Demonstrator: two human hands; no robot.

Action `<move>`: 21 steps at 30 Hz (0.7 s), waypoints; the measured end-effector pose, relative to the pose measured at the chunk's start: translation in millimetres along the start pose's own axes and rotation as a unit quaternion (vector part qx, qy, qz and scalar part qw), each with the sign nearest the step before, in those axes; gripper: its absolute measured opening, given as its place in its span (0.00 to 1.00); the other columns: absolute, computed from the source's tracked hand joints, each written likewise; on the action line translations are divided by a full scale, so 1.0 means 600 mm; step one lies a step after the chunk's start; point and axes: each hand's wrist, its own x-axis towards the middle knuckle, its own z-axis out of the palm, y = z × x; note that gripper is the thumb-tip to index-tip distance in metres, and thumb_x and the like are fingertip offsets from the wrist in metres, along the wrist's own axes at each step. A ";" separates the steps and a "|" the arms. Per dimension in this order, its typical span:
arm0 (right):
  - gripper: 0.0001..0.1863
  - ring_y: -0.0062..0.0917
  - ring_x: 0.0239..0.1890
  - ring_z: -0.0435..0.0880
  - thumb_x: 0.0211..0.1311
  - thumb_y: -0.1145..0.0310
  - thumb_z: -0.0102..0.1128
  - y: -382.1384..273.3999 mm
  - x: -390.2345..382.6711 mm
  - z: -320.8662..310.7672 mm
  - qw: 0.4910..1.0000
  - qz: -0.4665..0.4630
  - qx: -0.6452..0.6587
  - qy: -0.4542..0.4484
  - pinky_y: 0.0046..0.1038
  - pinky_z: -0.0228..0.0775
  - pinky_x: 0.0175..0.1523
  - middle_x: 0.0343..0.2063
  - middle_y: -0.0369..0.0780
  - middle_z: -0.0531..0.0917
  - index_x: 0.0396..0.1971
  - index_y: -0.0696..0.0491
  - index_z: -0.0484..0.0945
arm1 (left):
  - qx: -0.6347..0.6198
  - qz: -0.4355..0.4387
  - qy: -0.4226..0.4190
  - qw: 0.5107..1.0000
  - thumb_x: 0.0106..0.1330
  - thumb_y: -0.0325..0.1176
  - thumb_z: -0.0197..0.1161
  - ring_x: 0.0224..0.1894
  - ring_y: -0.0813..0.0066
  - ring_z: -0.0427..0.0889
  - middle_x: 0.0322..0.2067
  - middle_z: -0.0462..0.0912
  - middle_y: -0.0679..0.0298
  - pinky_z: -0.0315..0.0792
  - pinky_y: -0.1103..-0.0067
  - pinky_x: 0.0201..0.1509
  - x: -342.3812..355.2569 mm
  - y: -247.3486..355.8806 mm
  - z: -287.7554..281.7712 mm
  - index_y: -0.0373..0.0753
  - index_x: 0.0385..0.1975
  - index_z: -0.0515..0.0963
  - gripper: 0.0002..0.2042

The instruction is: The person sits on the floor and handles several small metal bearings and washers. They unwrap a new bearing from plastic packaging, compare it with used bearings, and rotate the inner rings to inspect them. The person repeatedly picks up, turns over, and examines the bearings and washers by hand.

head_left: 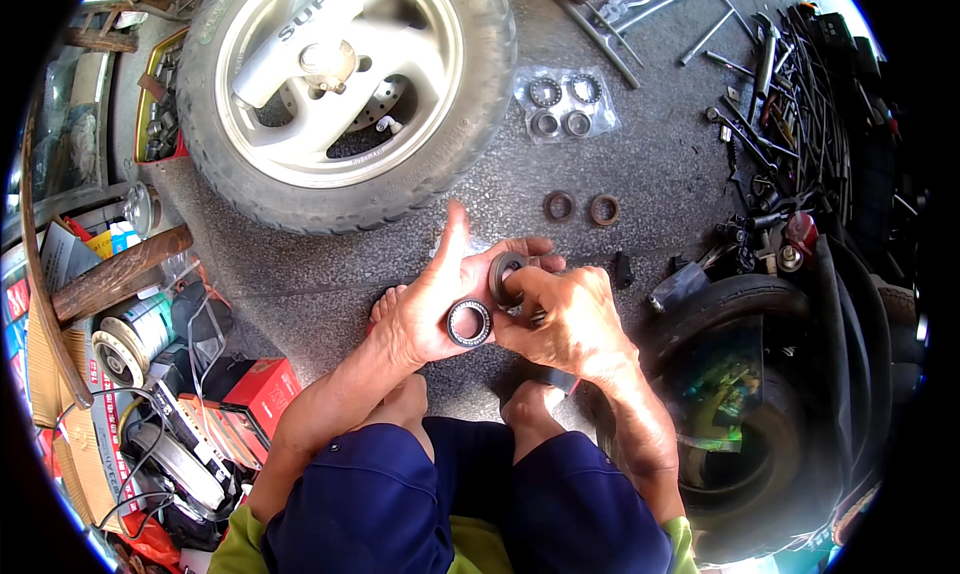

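Fingers of the right hand [575, 319] are pinched about a grey metal ring [509, 277], its lower-right rim partly hidden by them; those of the left hand [436, 299] lie spread beneath, palm up, thumb pointing to twelve o'clock. A caged bearing [469, 323] lies loose on that palm, at seven o'clock from the grey ring, its round face upward. Both pieces look like small, stiff steel, dense for their size, and any oily film would make them slippery. The grey ring is best taken across its outer rim, thumb opposite forefinger. The bearing probably wants a light hold on its outer edge, off the rollers, since its cage may be the most fragile part. Two brown rings [558, 207] [604, 210] lie on the floor [400, 249] at one to two o'clock from the grey ring.
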 end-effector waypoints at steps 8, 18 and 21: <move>0.08 0.27 0.14 0.78 0.42 0.71 0.69 0.001 0.002 -0.002 0.991 0.063 0.117 -0.002 0.28 0.70 0.23 0.13 0.40 0.79 0.20 0.55 0.78 | -0.034 -0.015 -0.035 0.999 0.55 0.77 0.33 0.56 0.60 0.73 0.54 0.72 0.53 0.67 0.65 0.63 -0.002 0.003 0.002 0.34 0.58 0.64 0.48; 0.09 0.11 0.12 0.71 0.54 0.72 0.60 0.067 0.005 -0.031 0.831 0.220 0.511 -0.023 0.13 0.60 0.16 0.13 0.34 0.77 0.31 0.62 0.79 | -0.073 0.058 -0.011 0.996 0.69 0.60 0.42 0.56 0.63 0.73 0.48 0.76 0.56 0.62 0.62 0.67 0.001 -0.001 0.010 0.33 0.52 0.68 0.31; 0.10 0.12 0.14 0.72 0.57 0.71 0.57 0.062 0.003 -0.024 0.840 0.231 0.491 0.008 0.14 0.61 0.18 0.14 0.34 0.77 0.33 0.63 0.79 | -0.044 0.084 0.043 0.995 0.72 0.50 0.46 0.55 0.64 0.73 0.49 0.76 0.57 0.63 0.63 0.66 0.003 0.001 0.006 0.32 0.53 0.68 0.25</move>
